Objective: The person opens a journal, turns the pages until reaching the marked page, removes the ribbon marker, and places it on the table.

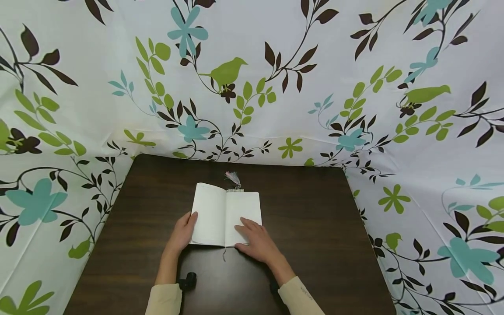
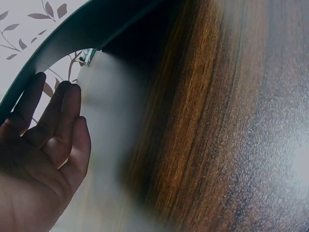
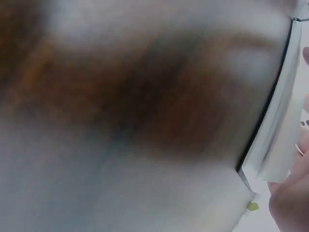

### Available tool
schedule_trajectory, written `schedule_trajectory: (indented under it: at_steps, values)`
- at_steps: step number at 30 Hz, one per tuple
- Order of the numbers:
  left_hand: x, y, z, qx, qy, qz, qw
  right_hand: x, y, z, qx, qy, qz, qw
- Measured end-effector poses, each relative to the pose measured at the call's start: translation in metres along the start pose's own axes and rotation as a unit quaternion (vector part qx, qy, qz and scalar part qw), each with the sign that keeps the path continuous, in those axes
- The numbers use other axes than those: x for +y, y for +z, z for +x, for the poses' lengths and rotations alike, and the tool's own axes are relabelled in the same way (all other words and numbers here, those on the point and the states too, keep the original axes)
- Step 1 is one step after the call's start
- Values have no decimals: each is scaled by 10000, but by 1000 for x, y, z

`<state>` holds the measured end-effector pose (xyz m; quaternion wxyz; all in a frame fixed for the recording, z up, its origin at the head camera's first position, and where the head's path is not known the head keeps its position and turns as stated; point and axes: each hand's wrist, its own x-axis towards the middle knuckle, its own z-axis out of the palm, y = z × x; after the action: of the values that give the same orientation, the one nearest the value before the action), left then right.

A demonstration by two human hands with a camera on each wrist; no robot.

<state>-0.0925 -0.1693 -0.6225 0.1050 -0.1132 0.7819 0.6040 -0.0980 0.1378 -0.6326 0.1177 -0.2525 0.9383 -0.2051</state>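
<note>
An open notebook [image 1: 209,214] with blank white pages lies toward the middle of the dark table. My left hand [image 1: 182,231] holds its left edge, thumb on the page side and the other fingers under the dark cover [image 2: 111,19]. In the left wrist view that cover stands raised off the tabletop. Across the lower part of the right page, my right hand [image 1: 255,240] rests with fingers spread, its thumb at the bottom edge. The right wrist view shows the page block [image 3: 275,130] edge-on beside that hand. A thin ribbon [image 1: 224,254] hangs below the spine.
A pale tassel [image 1: 233,177] sticks out past the notebook's top edge. The dark wooden table [image 1: 315,210] reaches back to a white cloth [image 1: 252,26] printed with leaves, birds and flowers, which also hangs along both sides. A black wrist device [image 1: 189,281] sits by the left sleeve.
</note>
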Motion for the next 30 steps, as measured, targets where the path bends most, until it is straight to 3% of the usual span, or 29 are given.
schedule_trajectory:
  at_steps: [4,10,12,16,20,24,27,30]
  values:
    - [4,-1,-3,-44,-121,-55,9999,-2,-2,-2,-29,-45,-39,10000]
    - [35,-5,-19,-227,-200,-124,9995,-5,-10,-7,43,-306,-456,9985]
    - [39,-6,-21,-248,-175,-119,9995,-6,-12,-9,107,-361,-658,9971]
    - [25,-3,-13,-193,-194,-73,9996,-5,-13,-12,328,-358,-1062,9932]
    - [5,-1,-3,-185,-165,7,9997,-4,-12,-14,735,-102,-1202,9900]
    - [1,-2,0,-329,-184,-26,9993,-5,-10,-13,1463,485,-634,9860]
    - [5,-2,-1,-434,-289,-64,9986,-8,-9,-11,2095,844,62,9742]
    - [8,-2,-2,-488,-373,-21,9981,-14,-8,-9,2433,1066,637,9620]
